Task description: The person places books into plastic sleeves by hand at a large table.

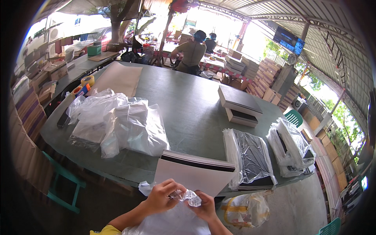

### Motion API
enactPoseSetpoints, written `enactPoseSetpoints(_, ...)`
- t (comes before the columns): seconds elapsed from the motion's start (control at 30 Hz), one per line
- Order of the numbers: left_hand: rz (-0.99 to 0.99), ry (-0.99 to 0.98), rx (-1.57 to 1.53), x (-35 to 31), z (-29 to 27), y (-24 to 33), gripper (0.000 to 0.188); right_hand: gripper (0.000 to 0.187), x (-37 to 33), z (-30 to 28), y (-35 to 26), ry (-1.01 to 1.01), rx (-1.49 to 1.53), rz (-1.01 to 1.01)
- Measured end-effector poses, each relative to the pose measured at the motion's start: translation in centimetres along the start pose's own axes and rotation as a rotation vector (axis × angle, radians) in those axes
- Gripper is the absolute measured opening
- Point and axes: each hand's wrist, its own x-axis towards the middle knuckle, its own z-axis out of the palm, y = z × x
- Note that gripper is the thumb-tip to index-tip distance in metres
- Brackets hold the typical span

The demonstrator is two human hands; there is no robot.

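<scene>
My left hand [166,194] and my right hand [205,204] pinch the bunched edge of a clear plastic bag [172,221] close in front of me. The bag hangs down below my hands. Just beyond them, a stack of white and black boards [192,172] stands at the near table edge, its pale face tilted toward me. To the right lies a plastic-wrapped stack of dark boards [250,154], and past it another wrapped stack [290,147]. A heap of clear plastic bags [121,121] covers the table's left part.
Bare dark boards [239,100] lie in stacks farther back on the green table [184,94]. Tape rolls [87,81] and a brown sheet [117,78] sit at the far left. A taped plastic bundle [246,209] is below the right edge; a green chair [64,182] stands left. Two people work beyond.
</scene>
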Motion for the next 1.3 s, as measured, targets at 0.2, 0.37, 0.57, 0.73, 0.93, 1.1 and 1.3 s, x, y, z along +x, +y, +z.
enactPoseSetpoints(0.2,-0.117,0.188,0.043,-0.2,-0.3,0.0,0.013,0.03,1.1,-0.8,-1.7,0.443,0.506,-0.037)
enactPoseSetpoints(0.37,-0.073,0.231,0.061,0.0,-0.2,-0.2,0.013,0.018,0.3,-0.6,-0.1,0.137,0.382,0.159)
enactPoseSetpoints(0.57,-0.109,0.399,0.038,-0.2,-0.5,-0.7,0.013,0.011,0.5,-0.2,-0.3,0.145,0.435,0.253)
enactPoseSetpoints(0.73,-0.108,0.402,0.12,-0.1,-0.6,-0.9,0.016,0.012,0.2,-1.1,-0.6,0.015,0.257,0.275)
enactPoseSetpoints(0.93,0.227,0.603,0.339,0.7,-2.2,-0.2,0.019,0.014,0.4,-1.4,0.6,-0.099,0.818,0.324)
enactPoseSetpoints(1.1,0.081,0.004,-0.075,-0.8,-0.7,1.2,0.012,0.012,0.6,-1.0,-0.3,-0.002,0.92,0.402)
enactPoseSetpoints(1.3,-0.07,-0.235,-0.152,-0.2,1.7,0.9,0.02,0.027,0.3,-0.2,-0.1,-0.096,0.903,0.307)
